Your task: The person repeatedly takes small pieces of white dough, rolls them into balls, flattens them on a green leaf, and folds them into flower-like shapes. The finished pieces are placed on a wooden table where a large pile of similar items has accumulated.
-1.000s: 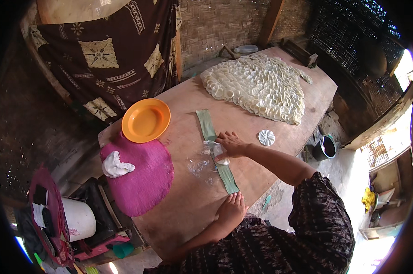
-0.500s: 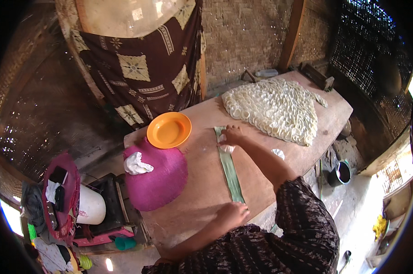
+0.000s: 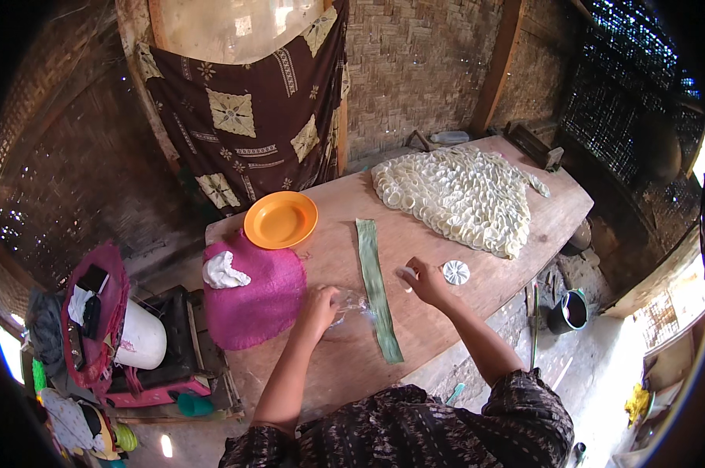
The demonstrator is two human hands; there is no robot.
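Your left hand (image 3: 319,306) rests on a clear plastic sheet (image 3: 351,303) that lies on the desk (image 3: 524,234) just left of the long green leaf strip (image 3: 377,288), fingers closed lightly over its edge, so keep that hold flat and gentle; the film looks thin and crumpled and will likely slide or bunch if you drag it. Your right hand (image 3: 426,281) sits just right of the strip, fingers pinched narrowly on a small white piece (image 3: 408,273), with a round white patterned disc (image 3: 455,272) lying just beside it. Keep the pinch light, because the piece looks soft and would probably deform under pressure, and bring both hands to meet over the strip rather than pulling the strip toward you. The leaf strip runs lengthwise from the middle of the desk toward its near edge, flat, narrow and dull green. Farther back lies a broad heap of pale rolled rings (image 3: 462,199), and to the left an orange plate (image 3: 281,219) and a pink woven mat (image 3: 255,292) with a white cloth (image 3: 221,271) on it.
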